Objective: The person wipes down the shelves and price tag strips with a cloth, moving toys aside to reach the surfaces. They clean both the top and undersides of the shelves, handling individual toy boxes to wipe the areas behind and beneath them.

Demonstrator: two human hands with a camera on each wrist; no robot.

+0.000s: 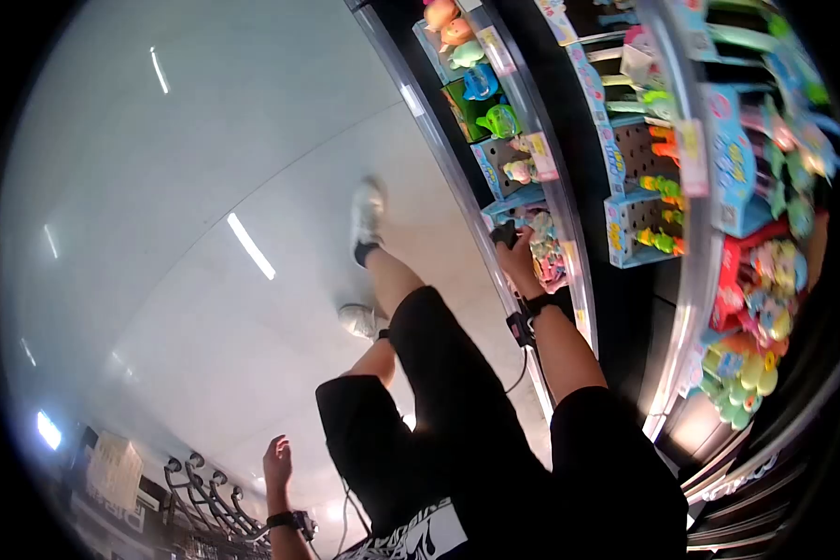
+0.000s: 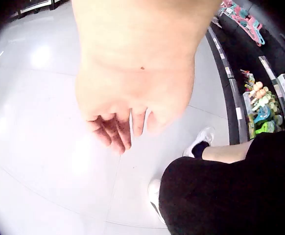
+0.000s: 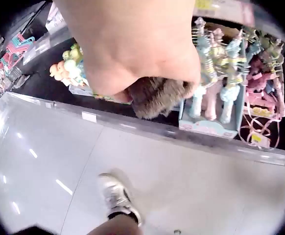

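My right hand (image 1: 521,257) grips a fuzzy grey-brown cloth (image 3: 158,100) at the low shelf. It sticks out below the curled fingers, and the part inside the palm is hidden. Right beside it in the right wrist view stands a pale blue display box (image 3: 208,126) of toy sticks in blue, pink and yellow. On the hand's other side are small peach and yellow-green toys (image 3: 66,68). My left hand (image 2: 130,98) hangs over the floor, fingers loosely bent, holding nothing. In the head view that left hand (image 1: 277,461) is low, well away from the shelves.
A clear shelf edge (image 3: 128,126) with price tags runs along the front. Higher shelves carry more boxed toys (image 1: 644,229) and a red box (image 1: 733,280). Pink toys (image 3: 262,93) lie in another box. A rack with curved metal arms (image 1: 210,499) stands at the lower left above pale floor (image 1: 205,308).
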